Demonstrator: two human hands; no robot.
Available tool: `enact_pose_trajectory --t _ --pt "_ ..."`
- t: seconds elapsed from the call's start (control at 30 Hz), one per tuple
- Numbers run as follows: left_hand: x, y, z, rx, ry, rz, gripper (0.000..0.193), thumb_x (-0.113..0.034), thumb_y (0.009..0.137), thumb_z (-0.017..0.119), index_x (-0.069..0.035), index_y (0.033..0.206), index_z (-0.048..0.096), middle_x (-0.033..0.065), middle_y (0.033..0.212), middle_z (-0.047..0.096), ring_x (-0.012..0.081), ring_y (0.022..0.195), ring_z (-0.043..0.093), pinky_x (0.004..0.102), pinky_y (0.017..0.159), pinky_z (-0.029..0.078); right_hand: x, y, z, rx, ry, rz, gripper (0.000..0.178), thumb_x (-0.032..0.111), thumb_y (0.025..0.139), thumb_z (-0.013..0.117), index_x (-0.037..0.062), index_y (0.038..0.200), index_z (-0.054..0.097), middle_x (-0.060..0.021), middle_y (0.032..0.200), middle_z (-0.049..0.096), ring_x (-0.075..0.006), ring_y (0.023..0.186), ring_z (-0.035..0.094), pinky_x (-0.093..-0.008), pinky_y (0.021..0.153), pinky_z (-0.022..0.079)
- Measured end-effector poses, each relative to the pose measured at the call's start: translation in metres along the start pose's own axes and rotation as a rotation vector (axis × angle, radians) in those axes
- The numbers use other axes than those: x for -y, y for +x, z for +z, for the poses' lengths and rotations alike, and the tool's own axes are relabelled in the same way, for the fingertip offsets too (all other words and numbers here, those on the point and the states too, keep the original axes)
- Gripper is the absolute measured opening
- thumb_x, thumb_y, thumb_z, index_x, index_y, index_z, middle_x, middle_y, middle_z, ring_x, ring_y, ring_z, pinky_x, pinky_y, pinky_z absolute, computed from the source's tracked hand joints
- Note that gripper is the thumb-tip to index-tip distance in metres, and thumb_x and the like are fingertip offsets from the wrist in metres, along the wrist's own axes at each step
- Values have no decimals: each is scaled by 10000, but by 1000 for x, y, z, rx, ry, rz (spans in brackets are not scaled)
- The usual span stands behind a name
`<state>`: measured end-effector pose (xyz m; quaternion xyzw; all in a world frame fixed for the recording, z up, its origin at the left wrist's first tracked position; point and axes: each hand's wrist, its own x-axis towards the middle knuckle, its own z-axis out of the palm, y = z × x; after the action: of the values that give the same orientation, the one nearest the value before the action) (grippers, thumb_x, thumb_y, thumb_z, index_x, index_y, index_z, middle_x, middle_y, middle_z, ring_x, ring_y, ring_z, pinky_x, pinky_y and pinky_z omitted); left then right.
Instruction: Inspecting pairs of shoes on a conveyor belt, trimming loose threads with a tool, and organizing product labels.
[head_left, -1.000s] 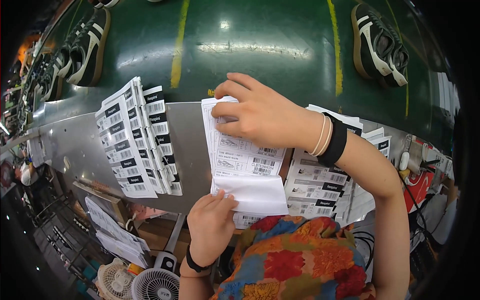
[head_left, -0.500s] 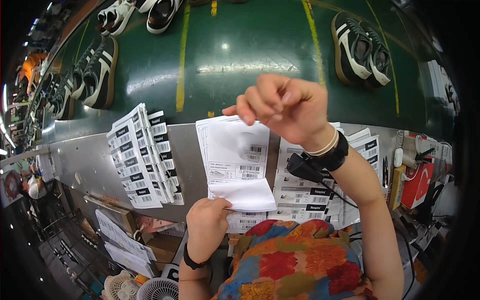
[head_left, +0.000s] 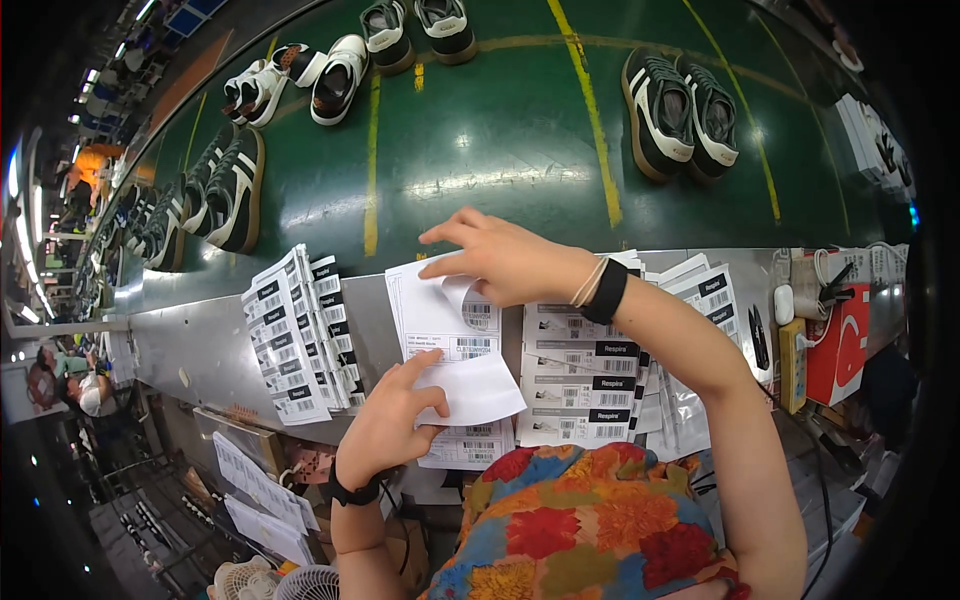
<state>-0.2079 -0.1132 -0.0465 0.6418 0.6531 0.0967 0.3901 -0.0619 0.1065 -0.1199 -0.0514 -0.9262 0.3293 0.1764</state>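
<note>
A stack of white printed label sheets [head_left: 425,325] lies in front of me, with a blank white flap [head_left: 470,388] folded over its lower part. My left hand [head_left: 390,420] rests at the flap's left side, fingers spread, index fingertip on the print just above it. Over the top of the stack, my right hand [head_left: 505,262] has hold of the top sheet, which curls up between its index finger and thumb. The outer fingers stretch left; part of the grip is hidden beneath the hand.
Label sheets with black bands lie in a left stack [head_left: 290,340] and a right stack [head_left: 590,385]. Pairs of sneakers [head_left: 665,115] stand on the green table [head_left: 500,140] beyond. Black tweezers [head_left: 758,335], a red box [head_left: 838,345] and cables are at right.
My right hand has come down and left from above the papers onto the top sheet, which now curls. My left fingers have spread over the folded flap. The view has shifted slightly.
</note>
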Motion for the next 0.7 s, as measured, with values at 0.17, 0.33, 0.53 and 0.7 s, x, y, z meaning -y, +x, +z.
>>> enact_pose_trajectory --t 0.17,0.33,0.53,0.7 --pt "12 -2 9 -23 48 49 240 36 600 740 -40 812 657 232 1392 509 419 1308 459 417 1054 410 11 3 1 33 -53 -188 307 8 669 669 125 941 748 -51 1146 610 -259 1176 484 -384 923 454" --pt "15 9 -5 18 40 73 241 4 595 765 -21 809 656 234 1381 521 409 1253 517 421 1021 438 28 -17 -41 -171 -11 -200 130 -14 616 630 70 712 607 -55 782 576 -268 918 561 -367 796 447" --pt "-37 13 -52 -383 310 93 534 -138 670 798 -63 1173 635 236 1314 557 403 1188 535 439 1010 421 55 -47 -126 -237 -58 -9 190 -29 608 609 60 767 555 -86 732 500 -309 724 513 -392 611 396" --pt "-99 55 -52 -494 76 328 434 -152 736 777 -26 1133 655 198 1152 647 370 1039 615 389 894 488 96 -49 -137 -74 -182 -86 189 31 636 658 59 807 582 -96 730 511 -305 730 567 -417 636 452"
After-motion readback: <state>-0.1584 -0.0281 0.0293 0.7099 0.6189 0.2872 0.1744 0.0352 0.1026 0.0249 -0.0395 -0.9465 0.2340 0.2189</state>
